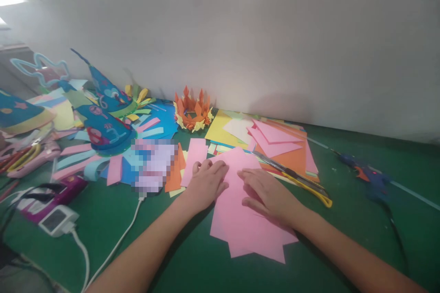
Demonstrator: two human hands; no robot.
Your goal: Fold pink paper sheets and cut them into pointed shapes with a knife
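Several pink paper sheets (252,238) lie fanned over one another on the green table, their corners sticking out at different angles. My left hand (206,185) rests at the left edge of these sheets, palm down with fingers apart. On their right side lies my right hand (271,192), its fingers stretched flat over the paper. Neither hand grips anything that I can see. A smaller pink strip (195,158) sits just beyond my left hand. Past my right hand are a yellow-handled cutter (309,183) and folded pink paper pieces (273,137).
An orange paper crown (193,110) stands near the white wall. Blue decorated cone hats (106,128) with paper strips crowd the left side. A glue gun (369,176) with its cord lies at right. White cables run from a purple power strip (70,192) at left.
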